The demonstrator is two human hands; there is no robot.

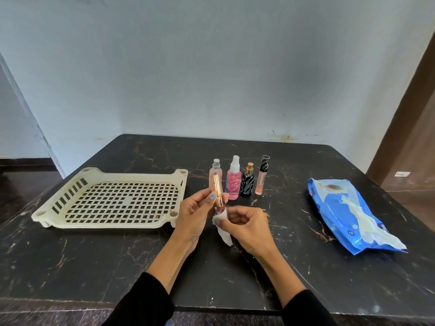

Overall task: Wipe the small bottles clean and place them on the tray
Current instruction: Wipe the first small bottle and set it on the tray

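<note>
A person stands at a dark marbled counter point(94, 267), both forearms in black sleeves reaching forward. The left hand point(196, 214) grips a slim bottle with a rose-gold cap point(217, 192), holding it upright above the counter by its capped upper part. The right hand point(244, 223) pinches a white wipe point(222, 223) around the bottle's clear lower end, the two hands close together with the bottle between them.

Behind the hands, four more small bottles stand in a row: a clear pale-pink spray bottle point(214, 172), a bright pink spray bottle point(233, 182), a short black bottle with a gold top point(248, 184), and a thin tube with a black cap point(262, 177). To the left lies a cream perforated tray point(113, 178), with nothing on it. To the right lies a blue pack of wipes point(348, 208), a wipe trailing from its opening.

The likely risk: the held bottle is gripped mostly by its cap, so a firm wiping tug could pull the body loose. The standing row sits just behind, and a careless reach might topple it.
</note>
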